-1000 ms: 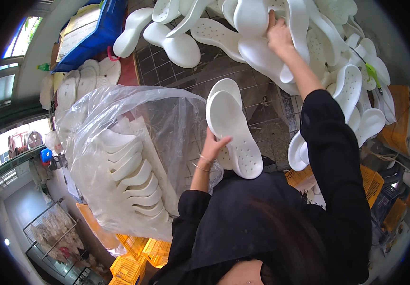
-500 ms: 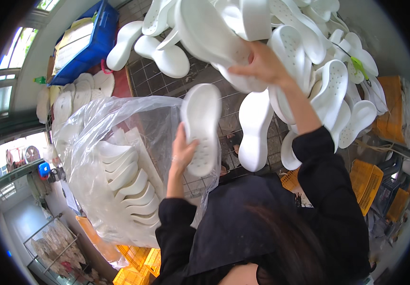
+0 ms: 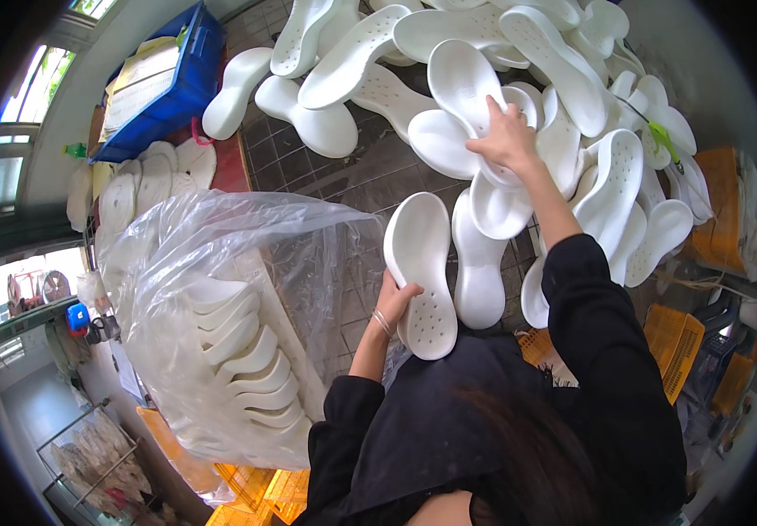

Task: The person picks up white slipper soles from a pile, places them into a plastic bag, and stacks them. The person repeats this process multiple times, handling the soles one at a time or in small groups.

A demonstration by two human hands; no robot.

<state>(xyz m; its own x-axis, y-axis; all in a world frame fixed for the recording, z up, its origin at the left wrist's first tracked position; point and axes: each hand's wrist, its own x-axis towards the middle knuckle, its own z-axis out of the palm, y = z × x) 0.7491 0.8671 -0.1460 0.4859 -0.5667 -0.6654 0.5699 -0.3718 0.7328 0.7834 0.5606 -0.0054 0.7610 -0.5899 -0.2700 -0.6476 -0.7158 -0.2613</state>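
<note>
White molded shoe soles make up a heap in front of me. My left hand (image 3: 396,304) holds one white shoe sole (image 3: 420,241) upright by its edge, thumb over the face near the dotted holes. Past it, my right hand (image 3: 510,138) grips another shoe sole (image 3: 464,81) at its middle, above the near side of the heap. Its lower part is partly covered by my fingers. Between my hands a loose sole (image 3: 481,272) lies on the dark tiled surface. On the left, a clear plastic bag (image 3: 164,351) contains a row of nested soles (image 3: 251,351).
A blue bin (image 3: 155,83) with papers stands at the far left, beside stacked pale round-ended pieces (image 3: 146,180). Yellow crates (image 3: 672,337) sit at the right, and more yellow crates (image 3: 260,495) at the lower left. A green-handled tool (image 3: 661,140) rests on the heap.
My right hand has lowered a sole that was held up close in view onto or near the heap. My left hand has shifted right with its sole, away from the bag.
</note>
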